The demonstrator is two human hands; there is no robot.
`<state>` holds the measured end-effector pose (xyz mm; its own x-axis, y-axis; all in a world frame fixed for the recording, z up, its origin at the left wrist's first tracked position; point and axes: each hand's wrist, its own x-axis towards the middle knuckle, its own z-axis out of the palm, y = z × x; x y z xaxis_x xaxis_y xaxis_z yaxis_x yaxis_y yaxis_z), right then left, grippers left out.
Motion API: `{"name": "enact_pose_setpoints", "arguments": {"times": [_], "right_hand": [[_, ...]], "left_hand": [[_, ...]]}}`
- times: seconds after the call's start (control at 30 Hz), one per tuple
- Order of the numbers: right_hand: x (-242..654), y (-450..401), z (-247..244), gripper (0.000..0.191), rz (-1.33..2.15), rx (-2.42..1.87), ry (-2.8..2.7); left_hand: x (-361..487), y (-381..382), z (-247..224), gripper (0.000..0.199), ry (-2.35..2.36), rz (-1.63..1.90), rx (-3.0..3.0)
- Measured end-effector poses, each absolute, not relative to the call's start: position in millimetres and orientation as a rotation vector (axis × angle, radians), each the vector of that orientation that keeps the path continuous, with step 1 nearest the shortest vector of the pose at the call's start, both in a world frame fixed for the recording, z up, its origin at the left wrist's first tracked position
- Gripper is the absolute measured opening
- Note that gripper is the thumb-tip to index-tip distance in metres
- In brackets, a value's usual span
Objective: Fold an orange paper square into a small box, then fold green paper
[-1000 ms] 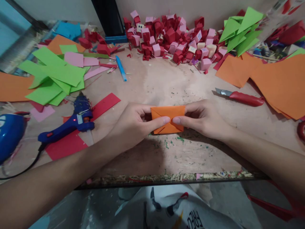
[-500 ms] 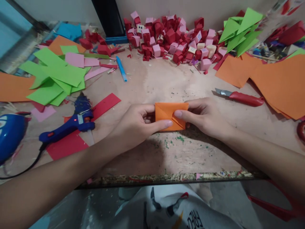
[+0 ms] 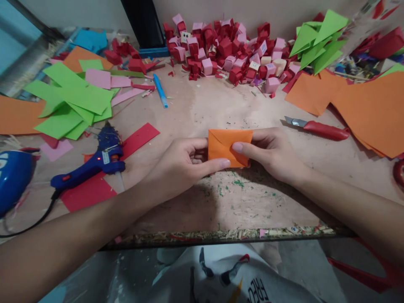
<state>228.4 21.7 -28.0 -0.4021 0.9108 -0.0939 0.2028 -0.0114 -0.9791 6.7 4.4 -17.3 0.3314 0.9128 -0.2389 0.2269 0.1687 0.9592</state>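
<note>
A small folded orange paper envelope (image 3: pixel 225 141) is held up above the wooden table (image 3: pixel 202 210), its pointed flap lying across the front. My left hand (image 3: pixel 192 158) grips its left side, with the thumb along the lower front edge and the fingers behind. My right hand (image 3: pixel 268 151) pinches the right side, thumb pressed on the front. The fingertips behind the paper are hidden. To the right of my right hand lies a red-handled utility knife (image 3: pixel 325 128) with its blade out.
A blue hot glue gun (image 3: pixel 104 155) with a lit red light rests at left on red paper (image 3: pixel 88 195). Green paper pieces (image 3: pixel 72 97) and a blue pen (image 3: pixel 160 90) lie behind it. Red and pink paper boxes (image 3: pixel 225 48) are heaped along the back; orange sheets (image 3: pixel 372 109) lie right.
The envelope has moved slightly up and to the right, and its flap seam now shows nearer the top. Both hands keep hold of it.
</note>
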Motion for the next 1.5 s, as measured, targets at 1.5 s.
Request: {"name": "enact_pose_setpoints", "arguments": {"times": [1.5], "right_hand": [[230, 22, -29, 0.025, 1.571, -1.119, -1.582]], "left_hand": [[6, 4, -11, 0.019, 1.253, 0.795, 1.396]]}}
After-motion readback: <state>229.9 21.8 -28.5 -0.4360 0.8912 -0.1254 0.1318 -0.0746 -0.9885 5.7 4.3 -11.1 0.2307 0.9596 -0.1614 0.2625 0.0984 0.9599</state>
